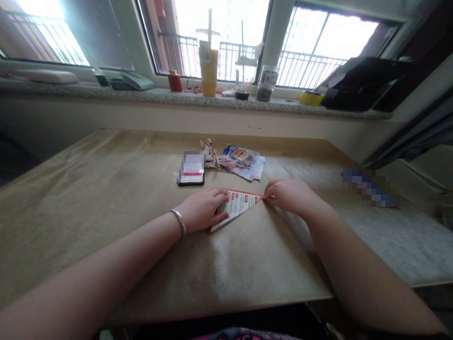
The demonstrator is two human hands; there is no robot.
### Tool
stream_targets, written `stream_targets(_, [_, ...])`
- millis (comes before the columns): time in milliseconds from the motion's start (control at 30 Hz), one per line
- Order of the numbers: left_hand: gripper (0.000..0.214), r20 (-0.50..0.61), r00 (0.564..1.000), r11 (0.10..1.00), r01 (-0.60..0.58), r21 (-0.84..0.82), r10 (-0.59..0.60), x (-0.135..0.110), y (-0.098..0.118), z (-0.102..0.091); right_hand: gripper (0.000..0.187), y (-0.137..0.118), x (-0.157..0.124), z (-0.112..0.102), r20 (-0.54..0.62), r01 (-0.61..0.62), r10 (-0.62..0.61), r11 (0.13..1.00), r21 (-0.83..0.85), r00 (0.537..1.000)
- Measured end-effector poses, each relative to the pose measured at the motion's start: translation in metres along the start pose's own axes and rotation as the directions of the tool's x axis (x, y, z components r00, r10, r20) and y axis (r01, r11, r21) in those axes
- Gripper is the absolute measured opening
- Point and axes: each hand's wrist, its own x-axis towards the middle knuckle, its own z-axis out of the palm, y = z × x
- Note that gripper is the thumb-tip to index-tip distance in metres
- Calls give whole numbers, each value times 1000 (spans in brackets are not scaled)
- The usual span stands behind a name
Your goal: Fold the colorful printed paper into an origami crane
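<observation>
A folded sheet of printed paper (239, 204), white with red labels and a red edge, lies on the table in a narrow triangle. Its point faces right. My left hand (205, 208), with a silver bangle at the wrist, rests over the wide left end, fingers stretched across the paper and pressing it down. At the pointed right tip, my right hand (286, 194) pinches the paper between thumb and fingers. The part of the sheet under my left hand is hidden.
Behind the paper are a phone (192, 168), a folded paper shape (210, 155) and a pile of printed leaflets (244, 163). A blurred blue item (370, 189) lies far right. The windowsill (141, 97) holds a tall drink cup (209, 71), jars and a black bag (364, 85).
</observation>
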Motion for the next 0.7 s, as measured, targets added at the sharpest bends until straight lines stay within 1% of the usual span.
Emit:
stream_targets(467, [41,-8,1000,1000,-3,-17,3,-1,-2,2,25,2,2,1,36,-42,44,998,-41,998])
stream_targets(700, [42,-13,1000,1000,3,-18,-3,-1,0,1,28,5,1,2,31,-102,105,991,-88,994])
